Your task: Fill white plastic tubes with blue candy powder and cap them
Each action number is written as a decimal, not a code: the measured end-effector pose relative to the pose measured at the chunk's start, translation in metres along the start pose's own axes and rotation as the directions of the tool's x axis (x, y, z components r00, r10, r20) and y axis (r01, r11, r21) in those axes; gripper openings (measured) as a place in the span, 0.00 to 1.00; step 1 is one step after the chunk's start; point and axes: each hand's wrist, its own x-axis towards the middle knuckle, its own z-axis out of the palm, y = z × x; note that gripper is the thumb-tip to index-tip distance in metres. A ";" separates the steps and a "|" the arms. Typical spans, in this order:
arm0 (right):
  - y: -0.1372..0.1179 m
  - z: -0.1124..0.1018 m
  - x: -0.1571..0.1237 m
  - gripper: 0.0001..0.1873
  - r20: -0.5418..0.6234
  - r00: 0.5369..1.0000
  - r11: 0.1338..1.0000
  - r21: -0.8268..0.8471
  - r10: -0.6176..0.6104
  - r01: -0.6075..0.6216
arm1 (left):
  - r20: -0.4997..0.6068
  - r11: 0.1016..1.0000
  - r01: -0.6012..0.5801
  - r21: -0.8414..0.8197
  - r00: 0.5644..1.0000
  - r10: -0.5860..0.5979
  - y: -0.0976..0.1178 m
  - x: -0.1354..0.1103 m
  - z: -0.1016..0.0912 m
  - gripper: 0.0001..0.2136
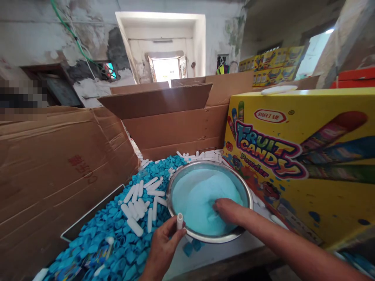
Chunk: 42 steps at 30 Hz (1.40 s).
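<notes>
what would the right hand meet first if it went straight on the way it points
Probably light blue powder, where the right hand seems to dip in; beyond it, the left wall of the metal bowl, though depth is unclear.

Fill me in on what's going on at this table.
A person's left hand holds a small white tube upright, open end up, at the near left of a metal bowl. The right hand has its fingertips in the light blue powder in that bowl; whether they grip any is hidden. Left of the bowl, more white tubes lie on a heap of small blue pieces. A yellow box stands to the right.
</notes>
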 end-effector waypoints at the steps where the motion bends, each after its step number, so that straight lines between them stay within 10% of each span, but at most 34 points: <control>1: -0.003 0.004 0.003 0.13 0.014 1.000 1.000 0.003 -0.001 0.001 | 0.001 1.000 0.000 -0.002 1.000 0.000 -0.001 0.000 0.001 0.17; 6: -0.029 0.013 0.022 0.12 0.148 0.985 0.991 0.109 -0.087 0.071 | 0.011 1.000 -0.005 -0.006 1.000 0.005 -0.006 -0.005 -0.006 0.17; 15: -0.019 -0.001 0.019 0.14 -0.003 0.999 0.984 0.173 -0.044 0.044 | -0.030 0.999 -0.013 -0.032 0.999 0.012 -0.011 -0.007 -0.022 0.17; 42: 0.000 -0.052 -0.021 0.13 -0.320 0.947 0.964 0.243 -0.028 0.111 | 0.205 0.913 -0.193 0.360 0.971 0.124 0.014 0.041 0.030 0.09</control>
